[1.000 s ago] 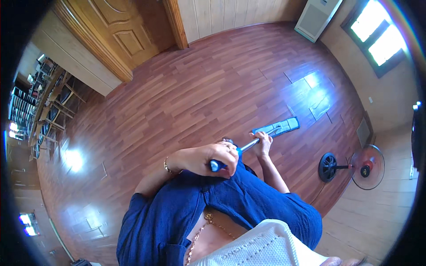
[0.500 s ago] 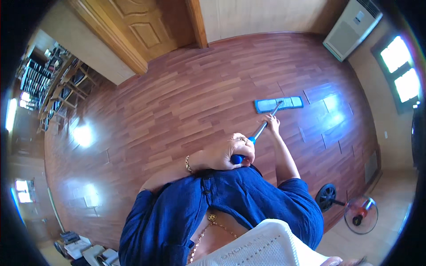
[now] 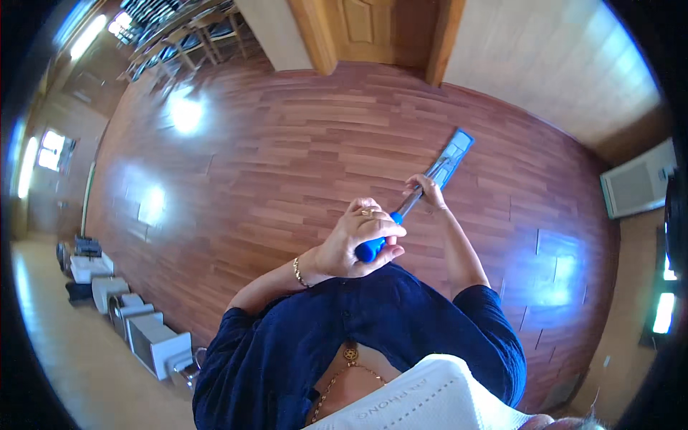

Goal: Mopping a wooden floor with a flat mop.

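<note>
A flat mop with a metal pole runs out ahead of me, held in both hands. My left hand is closed round its blue grip, with the rounded end showing below the fingers. Farther down the pole, my right hand wraps the metal part. The light-blue mop head lies on the wood floor just beyond my right hand, its long side slanting away to the right. My right hand and the pole hide part of its near end.
A brown door stands in the far wall. At far left are chairs by a long table. White boxy items line the left wall. A white floor-standing air unit stands at right. Light glares off the floor.
My view has turned to the right. The mop head has swung from lying crosswise to slanting away from me. Both hands keep their hold on the mop.
</note>
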{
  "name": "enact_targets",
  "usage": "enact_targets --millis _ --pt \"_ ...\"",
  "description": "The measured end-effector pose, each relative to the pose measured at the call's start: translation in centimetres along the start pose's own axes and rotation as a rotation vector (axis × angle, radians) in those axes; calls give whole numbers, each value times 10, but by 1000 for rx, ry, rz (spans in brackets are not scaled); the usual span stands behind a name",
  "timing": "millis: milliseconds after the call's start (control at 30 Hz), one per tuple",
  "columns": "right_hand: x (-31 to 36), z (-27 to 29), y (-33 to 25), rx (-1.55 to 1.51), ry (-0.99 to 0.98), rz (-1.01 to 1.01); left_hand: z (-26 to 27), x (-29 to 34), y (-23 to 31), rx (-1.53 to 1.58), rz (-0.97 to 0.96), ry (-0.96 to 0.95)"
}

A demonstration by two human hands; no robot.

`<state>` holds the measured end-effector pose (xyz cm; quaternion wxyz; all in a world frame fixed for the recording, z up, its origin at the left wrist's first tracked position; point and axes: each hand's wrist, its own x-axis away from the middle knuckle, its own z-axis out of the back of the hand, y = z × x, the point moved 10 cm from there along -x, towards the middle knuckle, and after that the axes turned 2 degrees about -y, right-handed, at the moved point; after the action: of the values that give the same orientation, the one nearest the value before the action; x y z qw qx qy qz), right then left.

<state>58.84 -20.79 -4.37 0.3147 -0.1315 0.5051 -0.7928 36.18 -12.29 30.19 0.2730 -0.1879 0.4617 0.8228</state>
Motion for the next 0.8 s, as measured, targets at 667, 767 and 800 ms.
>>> enact_targets --millis 667,767,800 --pt "98 -328 -340 -226 -1052 613 139 109 201 -436 -47 320" --pt "108 -335 -357 -269 -1177 647 134 114 204 -525 -9 371" --pt "109 -340 -354 -264 -1181 652 134 115 204 -562 -6 386"
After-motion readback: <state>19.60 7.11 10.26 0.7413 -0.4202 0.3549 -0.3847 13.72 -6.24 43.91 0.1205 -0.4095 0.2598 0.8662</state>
